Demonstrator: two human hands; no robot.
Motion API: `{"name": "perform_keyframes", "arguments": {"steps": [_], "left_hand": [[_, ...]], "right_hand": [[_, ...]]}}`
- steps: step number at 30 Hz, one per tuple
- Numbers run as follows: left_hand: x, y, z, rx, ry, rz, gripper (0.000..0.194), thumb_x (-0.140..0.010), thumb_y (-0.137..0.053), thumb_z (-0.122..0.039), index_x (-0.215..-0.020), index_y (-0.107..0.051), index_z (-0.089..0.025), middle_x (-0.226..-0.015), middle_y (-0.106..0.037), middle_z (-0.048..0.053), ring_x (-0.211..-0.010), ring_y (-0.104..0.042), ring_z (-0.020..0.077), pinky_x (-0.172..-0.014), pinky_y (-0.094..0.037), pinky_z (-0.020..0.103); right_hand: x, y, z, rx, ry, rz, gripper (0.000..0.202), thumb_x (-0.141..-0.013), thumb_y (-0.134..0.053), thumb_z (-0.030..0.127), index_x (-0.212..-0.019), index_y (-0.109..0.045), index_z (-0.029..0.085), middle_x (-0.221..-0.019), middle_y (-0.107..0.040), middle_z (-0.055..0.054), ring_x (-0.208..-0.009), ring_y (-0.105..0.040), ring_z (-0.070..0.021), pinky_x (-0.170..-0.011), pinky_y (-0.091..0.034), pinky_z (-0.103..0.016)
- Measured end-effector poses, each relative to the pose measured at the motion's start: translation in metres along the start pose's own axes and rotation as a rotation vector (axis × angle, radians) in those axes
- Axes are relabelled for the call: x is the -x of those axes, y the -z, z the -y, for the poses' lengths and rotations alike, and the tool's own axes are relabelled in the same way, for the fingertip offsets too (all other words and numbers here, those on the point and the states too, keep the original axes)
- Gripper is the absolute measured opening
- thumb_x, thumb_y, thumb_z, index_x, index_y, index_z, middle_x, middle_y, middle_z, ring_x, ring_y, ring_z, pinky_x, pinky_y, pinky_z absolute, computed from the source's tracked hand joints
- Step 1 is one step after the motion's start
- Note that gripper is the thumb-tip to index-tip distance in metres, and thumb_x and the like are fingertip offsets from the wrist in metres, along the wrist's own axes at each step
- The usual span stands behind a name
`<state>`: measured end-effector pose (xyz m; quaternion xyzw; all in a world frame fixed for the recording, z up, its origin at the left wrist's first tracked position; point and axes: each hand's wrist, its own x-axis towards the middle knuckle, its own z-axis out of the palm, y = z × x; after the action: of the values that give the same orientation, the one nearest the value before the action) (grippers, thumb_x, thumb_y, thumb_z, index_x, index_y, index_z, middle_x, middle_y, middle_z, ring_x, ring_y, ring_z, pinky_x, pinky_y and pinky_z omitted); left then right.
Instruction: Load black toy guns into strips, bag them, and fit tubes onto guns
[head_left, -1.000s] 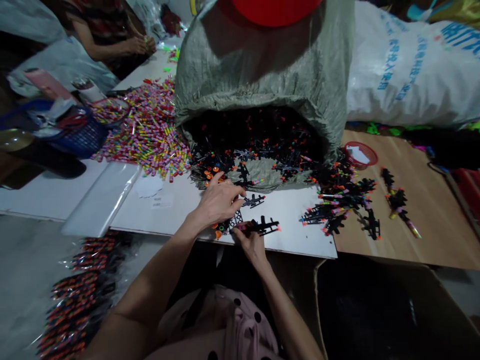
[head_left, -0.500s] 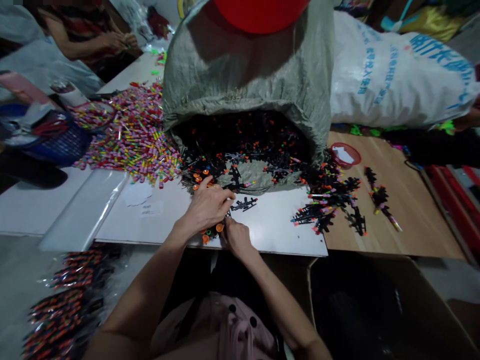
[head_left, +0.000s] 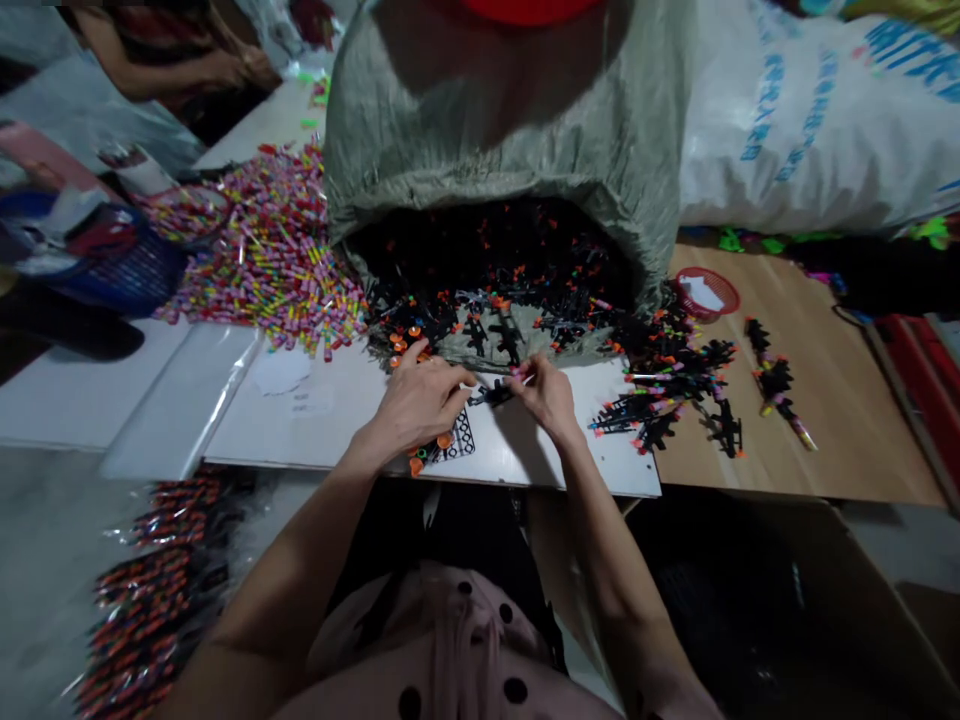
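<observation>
My right hand (head_left: 551,398) has its thumb and fingertips pinched at the end of a small black toy gun (head_left: 491,393) on the white table; something pink and orange shows at the fingertips. My left hand (head_left: 416,405) is just left of the gun, palm down, fingers apart; whether its thumb touches the barrel I cannot tell. Partly beneath the left hand are a black plastic grid frame (head_left: 466,432) and orange cup-shaped pieces (head_left: 445,440). More orange cups (head_left: 397,345) sit beyond its fingers.
A grey woven sack (head_left: 510,130) opens towards me, spilling black toy guns (head_left: 508,335). Colourful small tubes (head_left: 277,260) are heaped left. Toy guns (head_left: 660,400) pile at right, near a red basket (head_left: 706,292). Another person's arm (head_left: 165,80) is at upper left.
My right hand has moved right and away from me, from beside the left hand to the toy gun's end, uncovering the black grid frame. My left hand stays nearly in place. The view has shifted slightly.
</observation>
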<state>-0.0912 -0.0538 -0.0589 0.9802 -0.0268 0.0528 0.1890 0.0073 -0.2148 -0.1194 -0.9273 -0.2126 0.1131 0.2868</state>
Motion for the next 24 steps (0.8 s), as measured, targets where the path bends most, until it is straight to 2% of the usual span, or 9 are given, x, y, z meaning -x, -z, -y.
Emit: {"name": "perform_keyframes", "arguments": {"steps": [3, 5, 7, 9, 13, 18, 21, 24], "left_hand": [[-0.001, -0.001, 0.000, -0.001, 0.015, 0.012, 0.027, -0.087, -0.044, -0.026, -0.095, -0.069, -0.021, -0.084, -0.072, 0.003, -0.089, -0.065, 0.0206, -0.111, -0.023, 0.055], [-0.002, -0.001, 0.000, 0.006, 0.020, 0.023, 0.027, -0.087, -0.044, -0.025, -0.095, -0.069, -0.021, -0.083, -0.072, 0.003, -0.090, -0.065, 0.0209, -0.111, -0.023, 0.054], [-0.002, -0.001, 0.000, 0.010, 0.012, 0.024, 0.027, -0.087, -0.044, -0.025, -0.094, -0.069, -0.021, -0.083, -0.072, 0.003, -0.090, -0.065, 0.0209, -0.111, -0.023, 0.055], [-0.001, -0.001, 0.000, 0.011, 0.001, 0.012, 0.026, -0.086, -0.044, -0.025, -0.094, -0.069, -0.023, -0.084, -0.072, 0.002, -0.091, -0.065, 0.0207, -0.111, -0.022, 0.055], [0.000, -0.002, 0.002, 0.012, 0.014, -0.015, 0.026, -0.085, -0.045, -0.027, -0.093, -0.070, -0.024, -0.080, -0.072, 0.001, -0.089, -0.065, 0.0209, -0.111, -0.023, 0.054], [-0.003, -0.005, 0.004, 0.014, 0.024, -0.002, 0.028, -0.084, -0.045, -0.026, -0.094, -0.070, -0.022, -0.080, -0.071, 0.003, -0.089, -0.065, 0.0211, -0.112, -0.022, 0.052], [-0.002, -0.003, 0.003, -0.010, 0.031, -0.013, 0.027, -0.083, -0.046, -0.026, -0.094, -0.070, -0.021, -0.080, -0.071, 0.004, -0.087, -0.065, 0.0210, -0.112, -0.023, 0.052], [0.000, 0.007, 0.005, 0.058, -0.055, -0.038, 0.026, -0.086, -0.045, -0.031, -0.093, -0.068, -0.022, -0.083, -0.072, 0.003, -0.085, -0.065, 0.0191, -0.110, -0.027, 0.049]], "right_hand": [[0.059, -0.035, 0.001, -0.248, -0.025, 0.059, 0.018, -0.082, -0.057, 0.033, -0.091, -0.056, 0.018, -0.074, -0.065, -0.002, -0.064, -0.059, -0.0139, -0.060, -0.047, -0.024], [0.085, -0.063, 0.002, -0.477, -0.082, 0.092, 0.018, -0.079, -0.058, 0.036, -0.083, -0.057, 0.018, -0.068, -0.063, 0.000, -0.059, -0.058, -0.0142, -0.057, -0.047, -0.025], [0.095, -0.084, 0.001, -0.605, -0.118, 0.042, 0.021, -0.079, -0.057, 0.039, -0.081, -0.058, 0.019, -0.068, -0.064, -0.001, -0.061, -0.059, -0.0150, -0.058, -0.048, -0.026], [0.095, -0.095, 0.000, -0.546, -0.084, -0.029, 0.022, -0.080, -0.056, 0.041, -0.083, -0.059, 0.019, -0.074, -0.066, -0.002, -0.067, -0.061, -0.0160, -0.063, -0.049, -0.027], [0.088, -0.093, 0.003, -0.140, 0.045, -0.002, 0.019, -0.087, -0.053, 0.037, -0.085, -0.061, 0.020, -0.080, -0.068, -0.004, -0.074, -0.064, -0.0161, -0.068, -0.046, -0.025], [0.085, -0.089, 0.030, 0.241, 0.042, 0.162, 0.014, -0.090, -0.049, 0.025, -0.093, -0.060, 0.018, -0.084, -0.068, -0.008, -0.074, -0.065, -0.0171, -0.063, -0.044, -0.024], [0.082, -0.082, 0.037, 0.237, 0.027, 0.242, 0.015, -0.089, -0.049, 0.021, -0.100, -0.058, 0.016, -0.092, -0.068, -0.010, -0.078, -0.065, -0.0178, -0.065, -0.044, -0.025], [0.071, -0.062, 0.022, 0.025, 0.143, 0.363, 0.016, -0.087, -0.055, 0.023, -0.101, -0.059, 0.018, -0.088, -0.068, -0.003, -0.075, -0.063, -0.0154, -0.066, -0.044, -0.023]]}}
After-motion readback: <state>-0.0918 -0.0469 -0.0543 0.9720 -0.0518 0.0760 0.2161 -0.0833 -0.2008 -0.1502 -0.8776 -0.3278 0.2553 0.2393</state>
